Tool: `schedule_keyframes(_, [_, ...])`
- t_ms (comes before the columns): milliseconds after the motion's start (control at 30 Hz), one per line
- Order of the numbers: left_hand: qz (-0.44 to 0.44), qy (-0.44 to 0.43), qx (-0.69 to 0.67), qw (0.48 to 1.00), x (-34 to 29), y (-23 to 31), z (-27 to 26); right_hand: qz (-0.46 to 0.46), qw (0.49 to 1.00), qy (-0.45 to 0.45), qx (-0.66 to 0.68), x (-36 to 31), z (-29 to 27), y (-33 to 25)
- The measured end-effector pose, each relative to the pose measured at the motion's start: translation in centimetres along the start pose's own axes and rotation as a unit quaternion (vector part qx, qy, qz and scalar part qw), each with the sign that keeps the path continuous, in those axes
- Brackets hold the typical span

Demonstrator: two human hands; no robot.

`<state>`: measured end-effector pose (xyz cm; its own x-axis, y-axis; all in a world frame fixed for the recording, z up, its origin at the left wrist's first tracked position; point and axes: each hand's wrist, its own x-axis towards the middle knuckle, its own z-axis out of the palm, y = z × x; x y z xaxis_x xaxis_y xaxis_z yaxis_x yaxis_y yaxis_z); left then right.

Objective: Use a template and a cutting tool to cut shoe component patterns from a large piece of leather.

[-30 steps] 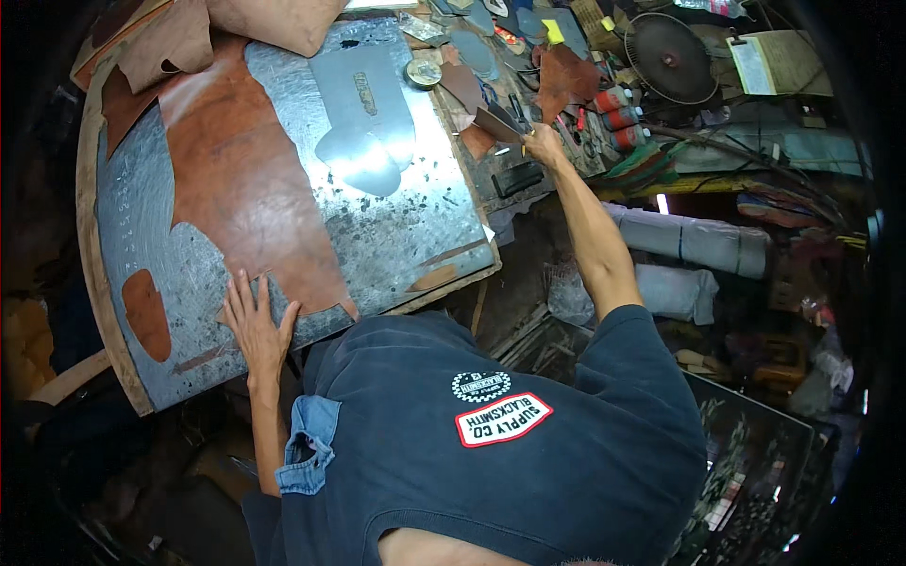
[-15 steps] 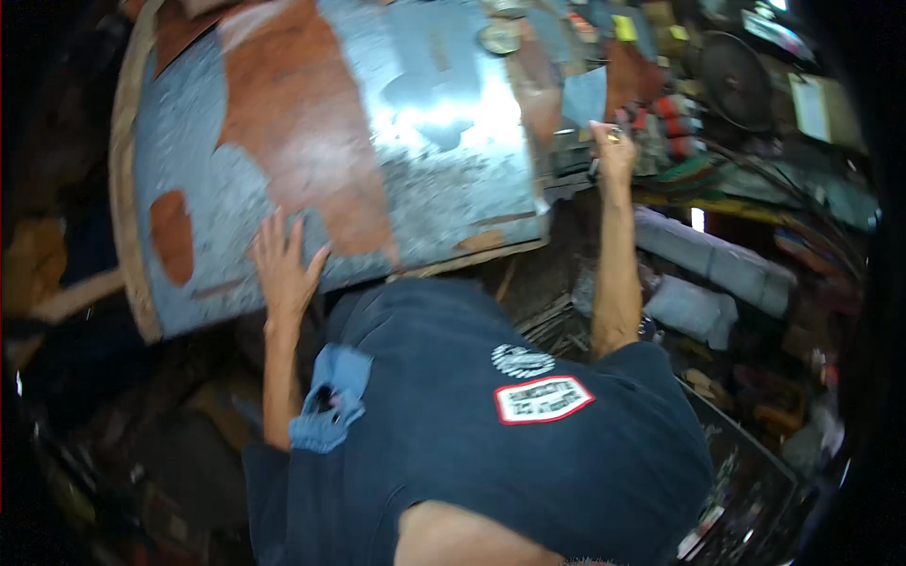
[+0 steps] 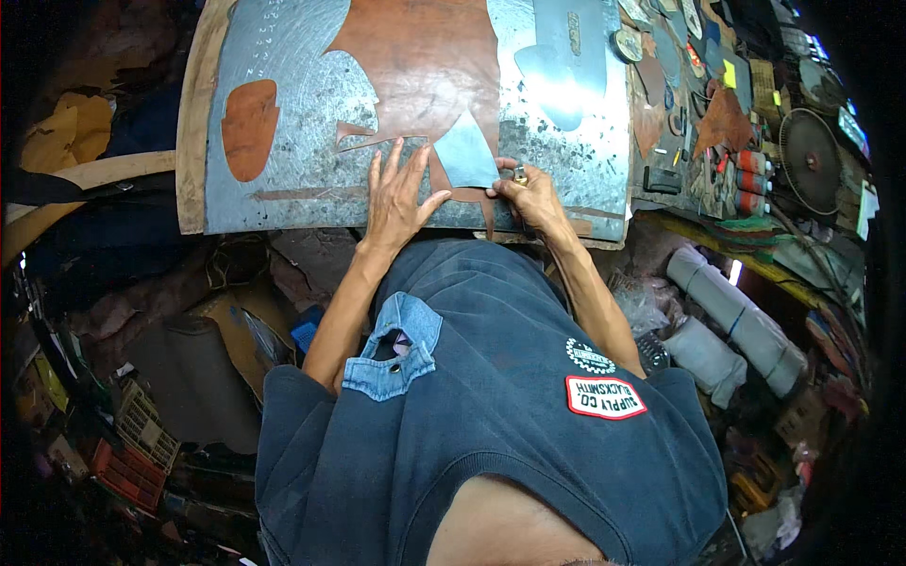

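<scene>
A large brown leather piece (image 3: pixel 415 57) lies flat on a grey metal-topped table (image 3: pixel 302 160). Over the leather's narrow lower end rests a flat, pale blue-grey four-sided pattern piece (image 3: pixel 464 156). My right hand (image 3: pixel 533 198) pinches its lower right corner between thumb and fingers; something dark shows beneath that hand, too hidden to name. My left hand (image 3: pixel 396 198) is open, fingers spread flat on the tabletop left of the pattern piece, thumb pointing toward it. A smaller brown leather piece (image 3: pixel 249 130) lies farther left.
A rounded grey template (image 3: pixel 557 85) lies on the table's right part. Beyond are a leather scrap (image 3: pixel 723 123), several red-and-grey cylinders (image 3: pixel 752 184) and a round fan (image 3: pixel 809 160). A wooden rim (image 3: pixel 193 123) borders the table's left side. Wrapped rolls (image 3: pixel 736 321) lie lower right.
My right hand has come left from the cluttered right side, bringing the pale pattern piece over the leather. My left hand stays spread on the table, now nearer the leather's narrow end. The view has shifted.
</scene>
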<state>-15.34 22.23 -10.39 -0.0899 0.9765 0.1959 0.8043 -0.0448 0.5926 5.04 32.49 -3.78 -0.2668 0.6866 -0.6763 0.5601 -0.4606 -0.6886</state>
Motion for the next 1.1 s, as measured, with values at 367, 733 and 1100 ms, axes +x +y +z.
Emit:
schedule_keyframes(367, [0.003,-0.025,-0.003,1.0,0.1,-0.3,0.2,-0.064,0.945,0.022,-0.321,-1.0,0.8,-0.1])
schedule_keyframes(733, [0.006,-0.044,0.004,0.999,-0.3,0.5,0.4,-0.172,0.918,-0.022,-0.358,-0.2,-1.5,1.6])
schedule_keyframes(1100, [-0.031,-0.03,-0.009,0.999,-0.6,0.9,0.5,-0.263,0.905,0.002,-0.335,0.5,-1.6,4.0])
